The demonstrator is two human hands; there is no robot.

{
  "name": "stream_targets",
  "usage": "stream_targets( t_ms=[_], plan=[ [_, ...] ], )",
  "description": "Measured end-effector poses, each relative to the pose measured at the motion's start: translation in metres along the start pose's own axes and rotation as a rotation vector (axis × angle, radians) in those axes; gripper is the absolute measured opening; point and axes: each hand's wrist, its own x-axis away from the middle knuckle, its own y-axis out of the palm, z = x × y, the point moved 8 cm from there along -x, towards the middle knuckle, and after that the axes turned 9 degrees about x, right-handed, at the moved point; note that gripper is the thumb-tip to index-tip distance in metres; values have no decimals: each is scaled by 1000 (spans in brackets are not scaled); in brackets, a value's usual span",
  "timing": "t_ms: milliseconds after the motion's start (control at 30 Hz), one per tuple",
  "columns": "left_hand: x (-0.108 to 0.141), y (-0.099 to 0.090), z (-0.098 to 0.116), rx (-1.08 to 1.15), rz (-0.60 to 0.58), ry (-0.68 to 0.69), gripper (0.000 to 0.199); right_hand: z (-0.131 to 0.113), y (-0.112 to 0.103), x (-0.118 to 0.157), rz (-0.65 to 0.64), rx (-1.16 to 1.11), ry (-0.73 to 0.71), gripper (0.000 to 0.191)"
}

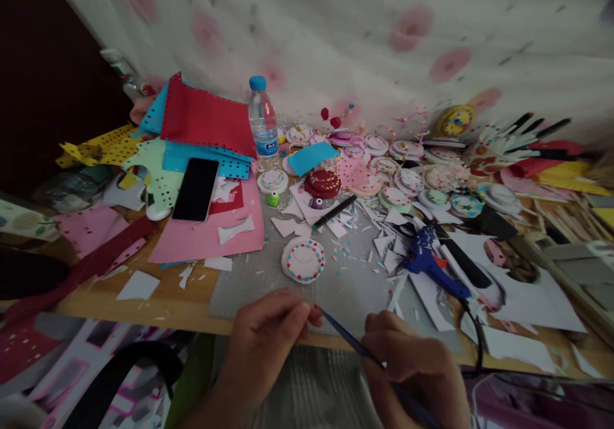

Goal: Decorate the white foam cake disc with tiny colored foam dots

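Note:
Just over the table's front edge, my left hand (271, 333) is closed with thumb and forefinger pinched together; what they hold is too small to make out. My right hand (415, 365) grips dark, slim tweezers (346, 334), whose pointed end reaches to the left fingertips. A tiny reddish speck shows at that point. Beyond my hands a round white disc (304, 259) ringed with red and blue stars lies on the grey cutting mat (259, 288).
A blue glue gun (439, 269) with its cord lies right, among white paper scraps. Behind stand several decorated discs (323, 183) and a water bottle (263, 125). Left are a phone (196, 189), pink sheet (225, 240) and red sheet (208, 112). A black pen (336, 211) lies mid-table.

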Motion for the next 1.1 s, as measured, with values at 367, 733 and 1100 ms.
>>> stream_targets(
  t_ms=[367, 733, 1100],
  plan=[
    [-7, 16, -20, -209, -16, -31, 28, -22, 35, -6, -230, 498, -426, 20],
    [-12, -3, -3, -341, -5, 88, 32, 140, -99, 11, -67, 1298, 171, 37],
    [-1, -4, 7, -379, 35, 232, 24, 174, -112, 3, -83, 1374, 355, 38]
  ],
)
